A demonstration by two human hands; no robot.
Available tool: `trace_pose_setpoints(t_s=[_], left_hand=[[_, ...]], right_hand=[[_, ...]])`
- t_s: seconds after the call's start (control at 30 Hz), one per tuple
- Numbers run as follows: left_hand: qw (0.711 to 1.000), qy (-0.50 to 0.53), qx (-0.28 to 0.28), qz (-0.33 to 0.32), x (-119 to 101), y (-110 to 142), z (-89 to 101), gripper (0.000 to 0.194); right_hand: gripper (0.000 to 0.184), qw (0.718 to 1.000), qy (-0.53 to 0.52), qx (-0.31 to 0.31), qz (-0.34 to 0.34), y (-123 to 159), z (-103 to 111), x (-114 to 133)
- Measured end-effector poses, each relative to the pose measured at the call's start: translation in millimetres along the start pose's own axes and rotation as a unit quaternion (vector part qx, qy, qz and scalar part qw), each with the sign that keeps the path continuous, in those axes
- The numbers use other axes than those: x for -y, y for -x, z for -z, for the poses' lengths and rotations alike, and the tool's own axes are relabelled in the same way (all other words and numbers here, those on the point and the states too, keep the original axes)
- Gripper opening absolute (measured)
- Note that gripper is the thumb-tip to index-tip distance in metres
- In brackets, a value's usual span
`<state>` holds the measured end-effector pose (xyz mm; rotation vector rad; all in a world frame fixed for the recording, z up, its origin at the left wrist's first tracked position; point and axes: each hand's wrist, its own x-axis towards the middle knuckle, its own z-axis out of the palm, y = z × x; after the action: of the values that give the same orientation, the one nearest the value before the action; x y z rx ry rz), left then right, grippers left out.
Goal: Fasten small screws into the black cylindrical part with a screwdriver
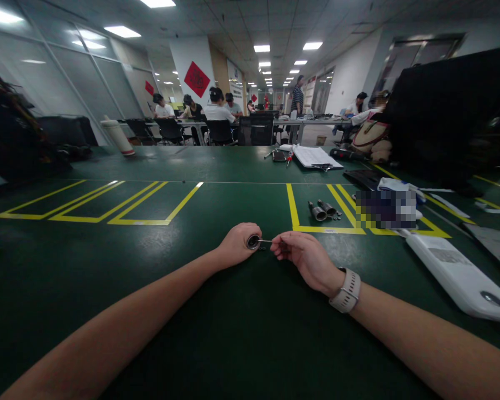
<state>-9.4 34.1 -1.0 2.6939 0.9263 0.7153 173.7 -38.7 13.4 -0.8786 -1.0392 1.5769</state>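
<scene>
My left hand [238, 244] is wrapped round a dark metal cylindrical part [253, 241], its hollow round end facing me. In my right hand [302, 255], fingers pinched, is a thin metal rod [265, 240] whose far tip reaches the opening of the cylinder. Whether the tip goes inside or only touches the rim I cannot tell. On the table just below the rod lie a few tiny rings [262, 248]. Two similar metal parts [318, 212] rest inside a yellow-taped box to the right, small nuts or rings [337, 215] beside them.
Yellow tape outlines [166, 205] mark the green table [150, 278]. A white device [458, 272] and cloth lie at right. Farther back are a clipboard with papers [316, 156], a red-handled tool [290, 158] and a white bottle [117, 136]. People sit at distant tables.
</scene>
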Motion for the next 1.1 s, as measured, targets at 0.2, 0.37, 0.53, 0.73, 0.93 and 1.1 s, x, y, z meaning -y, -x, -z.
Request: trace_pose_setpoints(t_s=[0.2, 0.37, 0.53, 0.73, 0.93, 1.1], left_hand=[[1.000, 0.002, 0.004, 0.023, -1.3, -0.9, 0.7, 0.007], [0.998, -0.048, 0.007, 0.026, 1.0, -1.1, -2.7, 0.005], [0.997, -0.072, 0.009, 0.007, 0.0, -1.0, -2.9, 0.005], [0.999, -0.039, 0.005, 0.011, -0.5, -0.5, -0.8, 0.004], [0.999, 0.012, -0.006, 0.031, -0.1, -1.2, -0.1, 0.007], [0.998, 0.036, -0.024, 0.041, 0.0, -1.2, 0.4, 0.007]], right_hand=[[0.019, 1.000, -0.017, -0.009, 0.001, -1.5, 1.9, -3.5], [0.017, 0.989, 0.120, -0.019, 0.080, 4.9, -4.5, -1.9], [0.017, 0.978, 0.192, -0.015, 0.085, 8.6, -9.7, 2.9], [0.017, 0.999, 0.045, -0.019, 0.020, 3.3, -3.0, 3.7], [0.016, 0.996, -0.058, -0.022, -0.057, -3.5, 1.8, 2.1], [0.017, 0.992, -0.094, -0.040, -0.072, -5.6, 2.5, 2.3]])
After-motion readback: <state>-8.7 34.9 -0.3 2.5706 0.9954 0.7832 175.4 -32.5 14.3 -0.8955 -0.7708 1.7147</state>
